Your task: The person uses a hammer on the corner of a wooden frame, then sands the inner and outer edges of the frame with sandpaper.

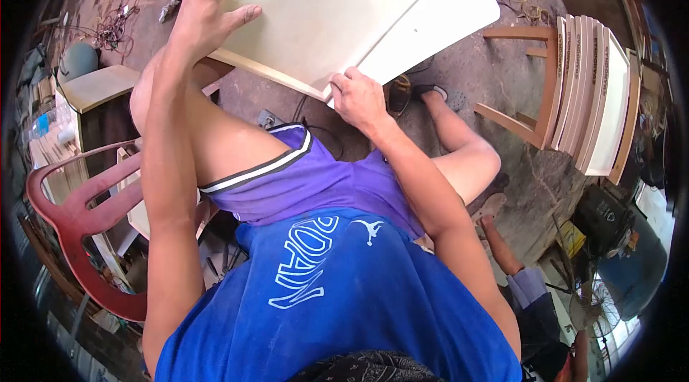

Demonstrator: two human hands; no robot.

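Note:
A shallow pale wooden tray (pixel 308 2) with a thin raised rim lies tilted in front of me, partly over a white tabletop (pixel 459 5). My left hand (pixel 212 20) is at the tray's left rim. Its thumb stretches over the inside, and its fingers pass along the outer edge, partly hidden. At the near corner, my right hand (pixel 359 100) has its fingers curled around the rim, closed on it. Whether anything small sits under those right fingers cannot be seen.
Several similar trays stand stacked on edge on a wooden stool (pixel 549 88) at right. A red plastic chair (pixel 86 231) is at left, near a wooden-topped box (pixel 100 88). Cords lie on the floor. Another person (pixel 535 296) is at lower right, near a fan (pixel 594 307).

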